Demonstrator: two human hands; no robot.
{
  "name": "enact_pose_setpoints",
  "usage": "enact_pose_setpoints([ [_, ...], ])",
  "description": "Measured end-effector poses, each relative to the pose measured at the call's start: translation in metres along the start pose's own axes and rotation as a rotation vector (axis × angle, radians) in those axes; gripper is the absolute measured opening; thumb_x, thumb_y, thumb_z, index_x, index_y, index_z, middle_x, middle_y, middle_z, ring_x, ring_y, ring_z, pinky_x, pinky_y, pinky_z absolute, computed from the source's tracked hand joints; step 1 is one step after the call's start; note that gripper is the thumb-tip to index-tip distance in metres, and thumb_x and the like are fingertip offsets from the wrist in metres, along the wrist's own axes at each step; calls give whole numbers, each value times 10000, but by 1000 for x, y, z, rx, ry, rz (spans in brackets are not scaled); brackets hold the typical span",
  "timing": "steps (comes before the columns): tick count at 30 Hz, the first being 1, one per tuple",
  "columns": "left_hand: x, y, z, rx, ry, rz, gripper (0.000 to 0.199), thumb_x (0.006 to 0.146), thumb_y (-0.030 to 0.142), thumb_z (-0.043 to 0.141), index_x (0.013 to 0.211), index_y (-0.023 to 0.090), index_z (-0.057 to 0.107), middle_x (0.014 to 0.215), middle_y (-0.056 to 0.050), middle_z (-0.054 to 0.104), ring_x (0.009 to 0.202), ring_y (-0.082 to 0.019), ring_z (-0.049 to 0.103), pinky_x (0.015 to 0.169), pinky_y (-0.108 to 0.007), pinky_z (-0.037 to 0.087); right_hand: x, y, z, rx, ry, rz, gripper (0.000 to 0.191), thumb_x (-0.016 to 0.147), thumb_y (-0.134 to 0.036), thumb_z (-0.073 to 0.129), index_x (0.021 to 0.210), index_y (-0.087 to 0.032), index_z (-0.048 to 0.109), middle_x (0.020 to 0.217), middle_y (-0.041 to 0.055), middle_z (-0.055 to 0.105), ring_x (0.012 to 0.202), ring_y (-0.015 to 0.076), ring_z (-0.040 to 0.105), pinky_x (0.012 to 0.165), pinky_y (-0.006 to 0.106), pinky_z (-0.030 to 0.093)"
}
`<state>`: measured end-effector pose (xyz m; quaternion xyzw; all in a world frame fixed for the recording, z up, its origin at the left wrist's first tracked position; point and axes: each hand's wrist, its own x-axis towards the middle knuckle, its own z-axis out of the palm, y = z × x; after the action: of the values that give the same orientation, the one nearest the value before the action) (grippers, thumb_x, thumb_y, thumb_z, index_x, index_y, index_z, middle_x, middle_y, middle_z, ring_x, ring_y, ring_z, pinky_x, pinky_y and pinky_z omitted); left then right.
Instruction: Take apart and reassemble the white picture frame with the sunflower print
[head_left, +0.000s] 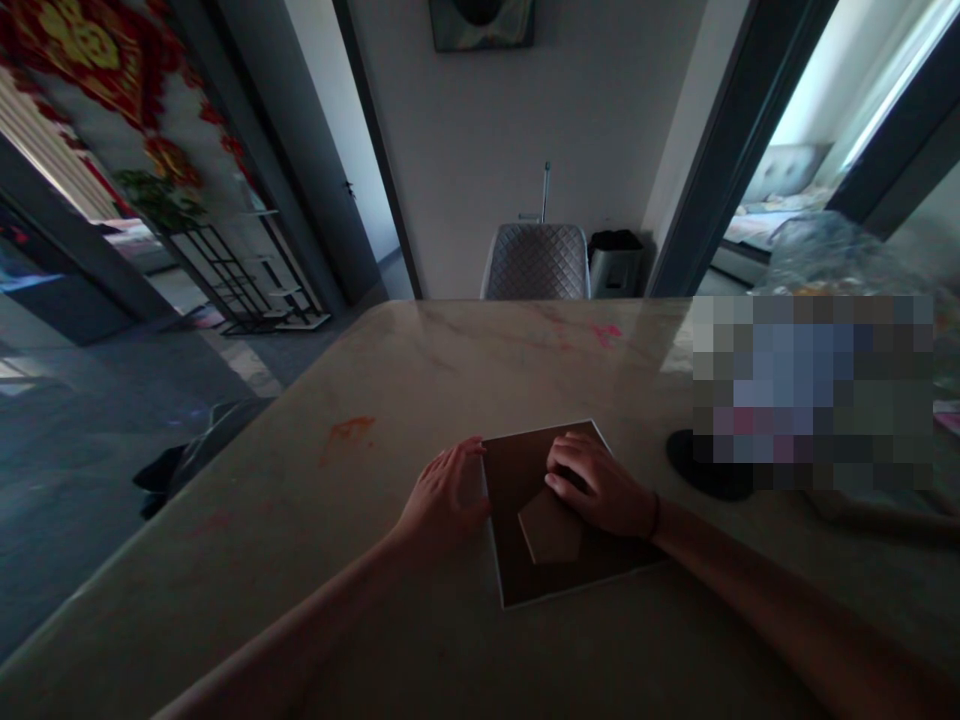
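A dark brown flat square sheet with pale edges [517, 575] lies on the table in front of me. On it is a lighter brown, five-sided flat piece [551, 535]. My left hand [448, 495] rests at the sheet's left edge, its fingers stretched out and holding nothing. Over the upper right part of the sheet, my right hand [596, 488] is closed, fingers curled towards the thumb. It covers the five-sided piece's upper right corner. Whatever it may hold is hidden beneath the fingers.
The stone-look table [420, 370] bears an orange smear [351, 430] and pink marks [606, 333]. To the right stands a black round base [709, 470] beside a blurred-out area and clear plastic wrapping [832, 250]. Beyond the far edge are a grey quilted chair [536, 262] and a bin [615, 265].
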<state>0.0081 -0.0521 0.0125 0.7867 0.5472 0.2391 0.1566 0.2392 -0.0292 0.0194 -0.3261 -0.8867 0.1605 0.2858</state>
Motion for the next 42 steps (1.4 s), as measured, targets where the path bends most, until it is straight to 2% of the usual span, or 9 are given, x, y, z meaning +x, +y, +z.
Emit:
enact_pose_setpoints([
  [10,2,-6,-3,-169,-67,9,567,702,290,588,1216,218,360,1261,-103,498,1168,-248,460,975,-438,355,0,0,-1,40,-6,16,135,837,-250,424,712,-199,417,722,20,488,716,156,434,716,311,369],
  [13,2,-10,-1,-124,-81,18,602,698,266,567,1247,204,327,1275,-116,482,1175,-254,449,983,-445,343,1,0,-1,50,5,20,135,834,-240,426,706,-199,414,714,18,486,709,153,431,715,309,368],
  [18,1,-12,1,6,-139,-4,618,717,257,506,1284,175,276,1326,-138,429,1235,-265,376,1031,-489,257,1,-1,-1,54,28,11,135,824,-233,441,695,-200,419,704,15,487,707,152,432,714,308,369],
  [25,-5,-8,0,64,-132,-9,608,773,326,468,1318,215,224,1367,-117,389,1272,-249,331,1063,-481,202,0,0,1,45,36,19,159,843,-259,438,701,-194,471,721,22,517,734,155,454,726,308,376],
  [32,-8,-8,5,140,-100,61,784,702,400,571,1352,210,174,1391,-130,352,1278,-267,316,1070,-482,186,1,2,5,-68,59,34,233,870,-269,387,661,-193,458,712,31,507,728,161,452,741,321,374],
  [38,-9,-5,2,161,-132,102,856,656,458,611,1349,180,192,1403,-148,326,1284,-272,300,1075,-484,174,3,3,5,-109,108,82,233,875,-243,372,657,-196,440,704,30,502,724,159,463,752,325,377],
  [42,-9,-1,-2,130,-138,102,734,658,417,623,1296,237,307,1391,-110,359,1269,-262,333,1071,-488,176,4,5,4,-149,125,91,236,873,-237,374,655,-197,455,710,38,514,729,165,471,736,326,385],
])
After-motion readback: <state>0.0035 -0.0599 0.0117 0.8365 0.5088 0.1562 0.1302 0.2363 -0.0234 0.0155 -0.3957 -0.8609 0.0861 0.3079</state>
